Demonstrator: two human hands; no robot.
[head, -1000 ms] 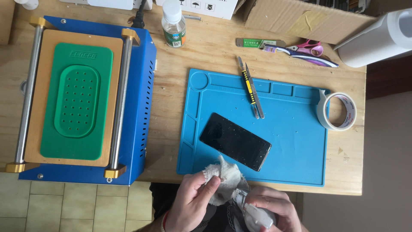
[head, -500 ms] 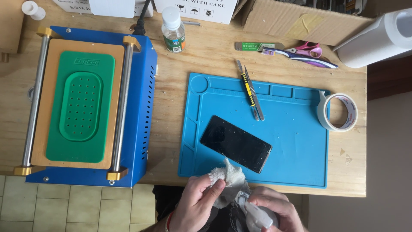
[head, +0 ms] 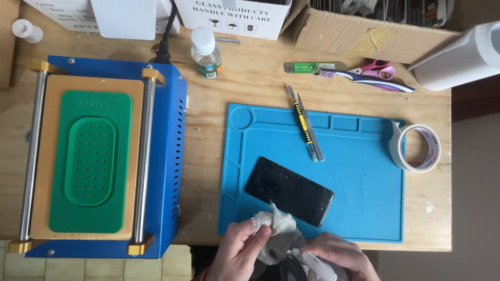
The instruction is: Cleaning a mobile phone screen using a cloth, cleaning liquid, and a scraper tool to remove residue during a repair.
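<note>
Pinching a grey cloth in closed left-hand fingers just below the black smartphone, right hand fingers curled around a white bottle.

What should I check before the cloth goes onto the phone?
1. Cloth in left hand: ok, pinched at the mat's near edge.
2. Right hand grips a small white bottle: ok; whether it is capped, cannot tell.
3. Phone flat on the blue mat: ok, lying at an angle, nothing on it.
4. Phone glass clean: not ok, pale specks show.
5. Knife and tweezers away from the phone: ok, at the mat's far side.
6. Tape roll out of the way: ok, at the mat's right edge.
</note>
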